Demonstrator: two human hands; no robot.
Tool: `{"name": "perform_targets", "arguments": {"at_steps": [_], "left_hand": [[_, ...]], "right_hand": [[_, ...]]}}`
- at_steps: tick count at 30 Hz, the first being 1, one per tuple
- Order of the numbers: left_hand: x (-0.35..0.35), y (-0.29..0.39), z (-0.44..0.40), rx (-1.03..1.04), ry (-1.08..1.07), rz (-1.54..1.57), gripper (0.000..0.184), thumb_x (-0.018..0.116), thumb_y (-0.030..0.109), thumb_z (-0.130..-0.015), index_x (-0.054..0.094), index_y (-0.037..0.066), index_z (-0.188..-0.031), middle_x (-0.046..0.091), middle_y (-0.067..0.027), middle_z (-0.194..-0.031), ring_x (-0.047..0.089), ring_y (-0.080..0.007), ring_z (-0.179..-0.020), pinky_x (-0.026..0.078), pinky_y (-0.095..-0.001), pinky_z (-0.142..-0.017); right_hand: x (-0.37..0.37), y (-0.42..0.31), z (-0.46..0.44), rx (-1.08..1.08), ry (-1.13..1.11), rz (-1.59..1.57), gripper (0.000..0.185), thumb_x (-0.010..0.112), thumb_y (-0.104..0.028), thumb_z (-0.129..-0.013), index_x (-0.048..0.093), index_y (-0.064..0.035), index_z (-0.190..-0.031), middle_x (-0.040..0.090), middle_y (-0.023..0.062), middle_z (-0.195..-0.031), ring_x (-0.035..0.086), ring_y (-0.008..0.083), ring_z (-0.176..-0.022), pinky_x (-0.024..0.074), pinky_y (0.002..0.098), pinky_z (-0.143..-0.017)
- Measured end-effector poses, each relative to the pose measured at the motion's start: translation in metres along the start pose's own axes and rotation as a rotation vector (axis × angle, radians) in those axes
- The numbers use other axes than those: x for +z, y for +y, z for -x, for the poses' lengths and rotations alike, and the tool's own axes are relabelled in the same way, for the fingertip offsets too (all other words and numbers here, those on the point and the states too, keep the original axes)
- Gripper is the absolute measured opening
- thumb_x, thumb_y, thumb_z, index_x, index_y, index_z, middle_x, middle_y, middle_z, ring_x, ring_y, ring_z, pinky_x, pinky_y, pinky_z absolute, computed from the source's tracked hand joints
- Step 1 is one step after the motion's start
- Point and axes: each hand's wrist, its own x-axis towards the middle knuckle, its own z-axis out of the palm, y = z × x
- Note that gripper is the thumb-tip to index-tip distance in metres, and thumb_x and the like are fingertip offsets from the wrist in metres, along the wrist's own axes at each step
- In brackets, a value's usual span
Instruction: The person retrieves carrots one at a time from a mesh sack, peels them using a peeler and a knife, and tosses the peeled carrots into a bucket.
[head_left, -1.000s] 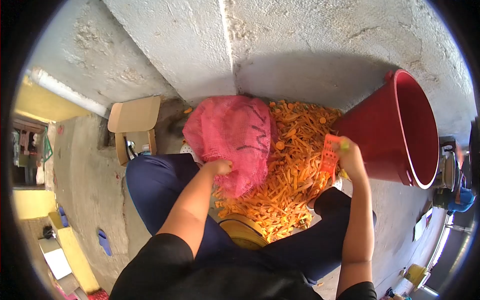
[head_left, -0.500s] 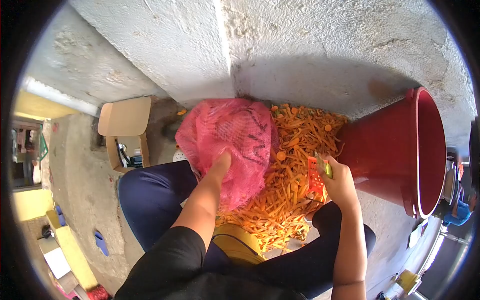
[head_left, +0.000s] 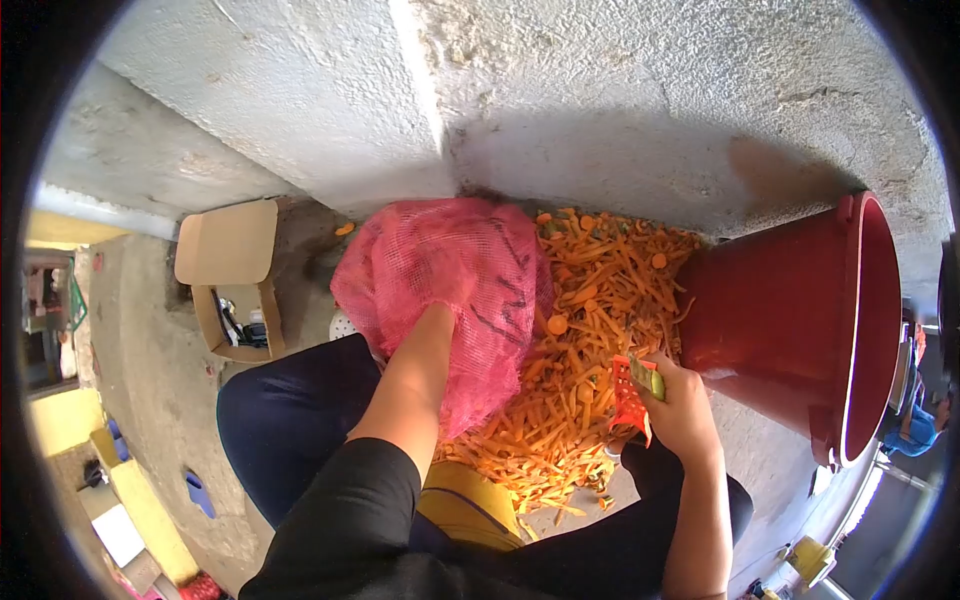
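My left hand point(head_left: 445, 282) is inside the pink mesh sack point(head_left: 495, 290); the netting covers it and its fingers are hard to make out. Black markings show on the sack's right side. In my right hand point(head_left: 676, 400) is an orange perforated tool point(head_left: 629, 400) with a green part point(head_left: 648, 379) under the thumb. Below and around the tool lies a heap of orange peelings and strips point(head_left: 580, 350), with a few round slices among them. The heap reaches from the sack to the red bucket.
A large red bucket point(head_left: 780, 320) lies tilted at the right, its mouth facing right. An open cardboard box point(head_left: 232, 320) with small items stands left. A yellow container point(head_left: 465, 505) is between my legs. The rough wall point(head_left: 600, 90) rises behind. A blue slipper point(head_left: 199, 493) lies far left.
My left hand has gone from the sack's lower edge up into it. My right hand has moved lower with the orange tool. The view has shifted, so the bucket appears lower and further right.
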Motion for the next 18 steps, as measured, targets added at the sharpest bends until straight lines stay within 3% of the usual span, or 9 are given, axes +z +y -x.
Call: {"name": "perform_targets", "arguments": {"at_steps": [10, 15, 18], "left_hand": [[-0.023, 0.003, -0.01, 0.073, -0.122, 0.032, 0.023, 0.049, 0.011, -0.076, 0.054, 0.004, -0.098, 0.057, -0.0132, -0.094, 0.055, -0.026, -0.089, 0.046, -0.0359, -0.075], [-0.064, 0.021, 0.036, 0.118, -0.193, 0.116, 0.023, 0.05, 0.012, -0.076, 0.054, 0.004, -0.097, 0.057, -0.0124, -0.095, 0.055, -0.0248, -0.088, 0.047, -0.0354, -0.074], [-0.088, 0.028, 0.083, 0.037, -0.295, 0.303, 0.023, 0.051, 0.012, -0.076, 0.054, 0.005, -0.097, 0.057, -0.0119, -0.095, 0.055, -0.024, -0.088, 0.047, -0.035, -0.074]], "right_hand": [[0.006, 0.009, 0.009, -0.047, -0.035, 0.048, 0.019, 0.056, -0.012, -0.07, 0.052, -0.0019, -0.085, 0.054, 0.0213, -0.068, 0.054, 0.0377, -0.07, 0.0407, 0.0414, -0.059], [-0.003, 0.011, 0.014, -0.032, -0.017, 0.078, 0.022, 0.054, -0.013, -0.07, 0.05, -0.004, -0.089, 0.055, 0.0222, -0.071, 0.054, 0.0389, -0.073, 0.0416, 0.0448, -0.062], [-0.006, 0.014, 0.018, -0.08, 0.013, 0.061, 0.022, 0.054, -0.013, -0.07, 0.049, -0.0036, -0.089, 0.055, 0.0224, -0.07, 0.054, 0.0394, -0.072, 0.0413, 0.0451, -0.062]]}}
